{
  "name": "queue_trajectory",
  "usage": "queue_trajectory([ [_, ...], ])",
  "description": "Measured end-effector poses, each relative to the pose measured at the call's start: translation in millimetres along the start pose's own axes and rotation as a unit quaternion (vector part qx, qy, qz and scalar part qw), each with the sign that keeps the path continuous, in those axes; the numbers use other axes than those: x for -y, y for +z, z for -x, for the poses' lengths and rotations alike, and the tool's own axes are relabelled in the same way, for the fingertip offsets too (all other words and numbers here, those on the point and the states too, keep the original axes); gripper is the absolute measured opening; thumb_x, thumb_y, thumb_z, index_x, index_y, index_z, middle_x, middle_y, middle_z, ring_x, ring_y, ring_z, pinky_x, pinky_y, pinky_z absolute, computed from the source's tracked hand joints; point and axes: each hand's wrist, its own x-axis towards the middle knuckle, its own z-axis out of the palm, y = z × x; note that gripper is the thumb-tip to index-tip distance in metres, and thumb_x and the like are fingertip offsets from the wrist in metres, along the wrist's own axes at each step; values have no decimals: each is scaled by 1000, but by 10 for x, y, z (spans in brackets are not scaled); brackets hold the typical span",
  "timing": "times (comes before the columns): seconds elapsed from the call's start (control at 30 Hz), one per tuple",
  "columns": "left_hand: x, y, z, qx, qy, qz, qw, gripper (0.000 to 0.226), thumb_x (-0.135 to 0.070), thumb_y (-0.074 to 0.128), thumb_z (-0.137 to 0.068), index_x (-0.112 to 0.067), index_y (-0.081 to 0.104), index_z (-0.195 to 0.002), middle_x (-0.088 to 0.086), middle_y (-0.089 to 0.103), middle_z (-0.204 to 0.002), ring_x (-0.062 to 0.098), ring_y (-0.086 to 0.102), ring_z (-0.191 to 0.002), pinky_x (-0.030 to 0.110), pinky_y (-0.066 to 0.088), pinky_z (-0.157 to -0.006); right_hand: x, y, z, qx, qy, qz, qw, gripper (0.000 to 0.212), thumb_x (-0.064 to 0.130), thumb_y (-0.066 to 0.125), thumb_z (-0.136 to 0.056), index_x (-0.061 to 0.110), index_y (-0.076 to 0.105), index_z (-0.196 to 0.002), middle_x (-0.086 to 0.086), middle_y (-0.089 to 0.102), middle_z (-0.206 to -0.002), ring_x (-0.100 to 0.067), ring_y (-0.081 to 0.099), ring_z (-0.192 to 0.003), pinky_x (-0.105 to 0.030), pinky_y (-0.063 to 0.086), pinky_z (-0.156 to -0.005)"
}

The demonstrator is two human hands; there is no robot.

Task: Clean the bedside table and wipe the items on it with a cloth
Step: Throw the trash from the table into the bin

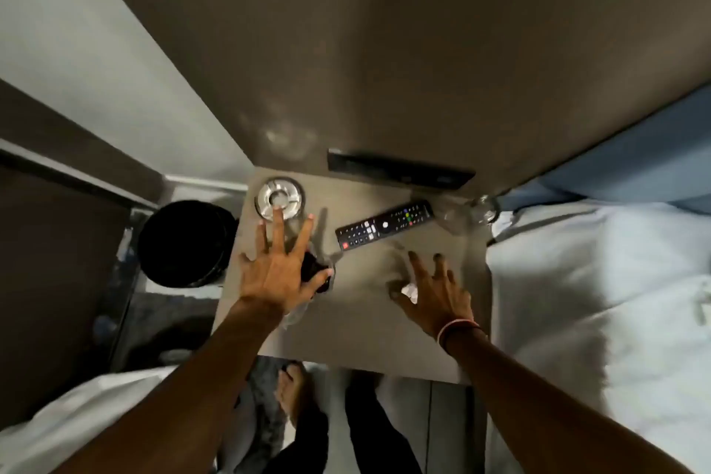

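The grey-beige bedside table (358,335) fills the middle of the view. A round glass ashtray (265,193) stands at its far left corner. A black remote control (384,229) lies slanted near the back, and a clear glass item (484,208) sits at the far right corner. My left hand (277,265) hovers with fingers spread, its middle fingertip over the ashtray's rim and its thumb over a dark object in clear wrapping (313,267). My right hand (431,289) is spread on the table's right side, with a small crumpled white scrap (409,291) beside its thumb. No cloth is visible.
A black waste bin (188,242) stands on the floor left of the table. A bed with white sheets (596,300) and a blue pillow (635,165) borders the right edge. A dark panel (400,169) is fixed to the wall behind. My feet (292,392) are below the front edge.
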Motion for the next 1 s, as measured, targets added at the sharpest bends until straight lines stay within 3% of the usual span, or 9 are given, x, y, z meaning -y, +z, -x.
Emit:
queue_trajectory([
  [0.13,125,792,-278,54,-9,28,998,94,-76,47,-80,-47,-10,-150,11,-8,-165,41,18,-146,61,44,-100,-108,671,-258,43,-13,-42,998,61,39,58,-96,27,33,-150,-12,24,-154,-35,47,-133,-47,54,-100],
  [0.27,198,1201,-167,-79,65,-30,994,49,-45,47,-92,-26,55,-136,14,57,-138,36,61,-115,41,59,-64,-97,1122,-245,-3,-46,-65,997,58,12,59,-96,15,37,-150,-17,31,-151,-34,48,-131,-45,54,-101],
  [0.37,552,1216,-66,-214,61,2,975,30,-28,57,-92,-14,71,-114,18,72,-109,32,71,-74,35,55,-45,192,1225,-226,-26,-77,-61,995,58,13,59,-96,12,38,-150,-16,34,-149,-31,52,-126,-46,56,-100],
  [0.43,973,1105,-95,-296,-32,86,951,33,-29,46,-97,-9,63,-118,20,64,-111,33,66,-77,41,56,-54,524,1231,-228,-59,-93,-91,990,50,21,52,-98,11,42,-146,-15,40,-145,-33,57,-121,-48,58,-95],
  [0.57,1934,777,-447,-392,-169,254,868,53,-39,50,-98,-8,36,-139,20,42,-131,33,50,-115,39,46,-99,1379,1269,-342,-154,-150,-169,962,41,21,57,-99,14,50,-138,-11,56,-135,-28,61,-117,-49,55,-95],
  [0.67,2433,877,-649,-241,-194,243,919,94,-60,53,-91,-5,10,-155,31,16,-157,43,23,-145,53,24,-121,2090,1293,-465,-224,-200,-222,928,41,20,63,-97,21,47,-134,-6,60,-131,-22,60,-116,-49,54,-96],
  [0.73,2640,1097,-637,-114,-232,198,946,96,-65,46,-91,-8,4,-157,29,-5,-163,42,-2,-152,60,5,-122,2521,1269,-561,-257,-214,-259,906,43,26,64,-96,26,45,-134,-2,60,-131,-12,56,-116,-45,54,-96],
  [0.87,2995,1251,-385,-134,-283,160,936,66,-50,37,-101,-5,35,-150,27,18,-161,39,13,-151,61,11,-121,3247,1266,-797,-246,-249,-291,890,42,34,59,-96,28,43,-135,0,60,-131,-11,55,-118,-45,52,-99],
  [1.0,3330,1170,-51,-205,-269,65,939,49,-39,37,-103,-5,47,-136,31,44,-141,45,43,-132,62,29,-113,3588,1423,-1011,-78,-246,-137,956,73,36,64,-92,27,27,-155,-6,40,-157,-25,38,-144,-51,34,-118],
])
